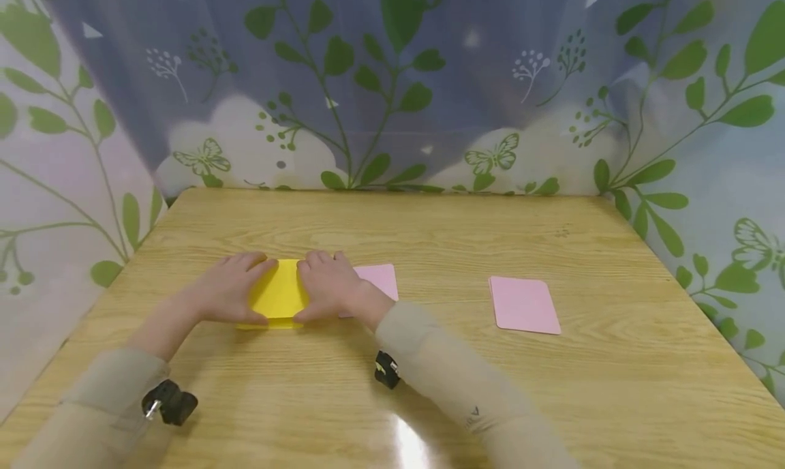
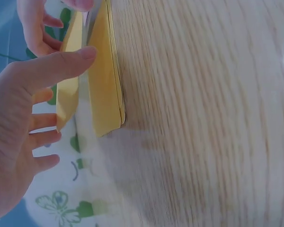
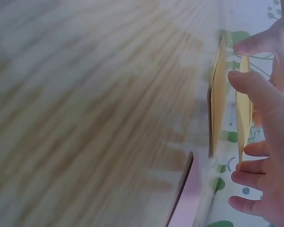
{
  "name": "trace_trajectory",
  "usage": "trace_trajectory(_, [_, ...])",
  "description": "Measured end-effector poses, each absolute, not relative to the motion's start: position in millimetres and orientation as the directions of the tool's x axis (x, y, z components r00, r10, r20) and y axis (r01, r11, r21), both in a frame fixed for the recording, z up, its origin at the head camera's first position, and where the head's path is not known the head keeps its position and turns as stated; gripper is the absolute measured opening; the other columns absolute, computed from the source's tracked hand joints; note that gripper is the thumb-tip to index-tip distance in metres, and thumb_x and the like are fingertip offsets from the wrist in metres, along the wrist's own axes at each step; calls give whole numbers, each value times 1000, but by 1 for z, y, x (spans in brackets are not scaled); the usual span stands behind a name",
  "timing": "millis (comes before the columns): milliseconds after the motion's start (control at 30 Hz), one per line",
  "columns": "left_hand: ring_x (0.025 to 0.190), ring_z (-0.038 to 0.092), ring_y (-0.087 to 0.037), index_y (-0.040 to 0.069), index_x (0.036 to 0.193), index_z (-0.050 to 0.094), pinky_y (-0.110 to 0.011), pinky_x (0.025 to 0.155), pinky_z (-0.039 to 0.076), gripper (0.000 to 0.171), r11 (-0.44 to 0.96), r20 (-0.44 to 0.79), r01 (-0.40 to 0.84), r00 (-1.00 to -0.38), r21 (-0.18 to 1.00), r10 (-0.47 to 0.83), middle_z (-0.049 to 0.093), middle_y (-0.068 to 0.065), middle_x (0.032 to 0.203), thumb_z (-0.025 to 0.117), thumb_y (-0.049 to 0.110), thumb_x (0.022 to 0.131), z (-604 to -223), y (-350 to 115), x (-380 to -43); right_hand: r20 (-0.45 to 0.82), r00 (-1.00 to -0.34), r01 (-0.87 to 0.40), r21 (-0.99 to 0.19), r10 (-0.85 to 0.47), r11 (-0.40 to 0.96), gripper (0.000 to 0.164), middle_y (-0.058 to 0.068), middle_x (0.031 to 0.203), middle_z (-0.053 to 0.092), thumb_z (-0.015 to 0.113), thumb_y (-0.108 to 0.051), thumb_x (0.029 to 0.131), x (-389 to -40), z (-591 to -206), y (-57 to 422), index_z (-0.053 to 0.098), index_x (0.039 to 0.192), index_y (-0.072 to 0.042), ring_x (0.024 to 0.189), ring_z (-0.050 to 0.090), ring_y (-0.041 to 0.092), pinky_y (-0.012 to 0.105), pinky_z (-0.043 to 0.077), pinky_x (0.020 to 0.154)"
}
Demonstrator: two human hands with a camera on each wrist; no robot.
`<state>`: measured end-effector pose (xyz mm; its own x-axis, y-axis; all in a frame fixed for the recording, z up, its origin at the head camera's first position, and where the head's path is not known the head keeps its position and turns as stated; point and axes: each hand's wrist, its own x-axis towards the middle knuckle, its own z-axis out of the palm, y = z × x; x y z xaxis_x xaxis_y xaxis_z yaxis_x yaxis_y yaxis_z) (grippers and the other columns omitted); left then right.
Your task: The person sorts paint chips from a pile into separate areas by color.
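Note:
A yellow card (image 1: 280,290) is held level between both hands, a little above a stack of yellow cards (image 2: 105,80) on the table. My left hand (image 1: 229,290) grips its left side, thumb at the near edge and fingers at the far one. On the opposite side my right hand (image 1: 331,286) grips it in the same way. The wrist views show a gap between the raised yellow card (image 3: 243,113) and the stack below; whether it is one card or more, I cannot tell. Under my right forearm lies a pink card stack (image 1: 381,279), partly hidden.
Another pink card stack (image 1: 524,305) with rounded corners lies to the right on the wood-grain table (image 1: 441,387). Black wrist cameras (image 1: 170,402) sit on both sleeves. Leaf-patterned curtains (image 1: 392,80) border the table at the back and sides.

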<state>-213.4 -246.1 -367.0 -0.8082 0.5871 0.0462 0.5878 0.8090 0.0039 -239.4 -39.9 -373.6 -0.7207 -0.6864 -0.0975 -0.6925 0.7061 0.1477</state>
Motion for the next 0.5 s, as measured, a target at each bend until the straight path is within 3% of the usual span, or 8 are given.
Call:
trace_trajectory(200, [114, 43, -46, -2, 132, 45, -62, 92, 32, 91, 819, -5, 573, -820, 30, 573, 45, -27, 126, 80, 45, 61, -367, -248, -215, -129, -740, -673, 134, -660, 728, 90, 3, 123, 45, 56, -74, 69, -238, -377, -49, 43, 132, -10, 112, 43, 18, 39, 40, 88])
trace_trajectory(500, [111, 45, -45, 1, 133, 44, -62, 90, 35, 90, 839, -118, 541, -831, 53, 543, 46, -23, 124, 79, 45, 63, -370, -247, -215, -201, -735, -675, 120, -648, 728, 90, 3, 128, 44, 54, -73, 72, -236, -384, -58, 41, 135, -10, 116, 41, 18, 40, 38, 94])
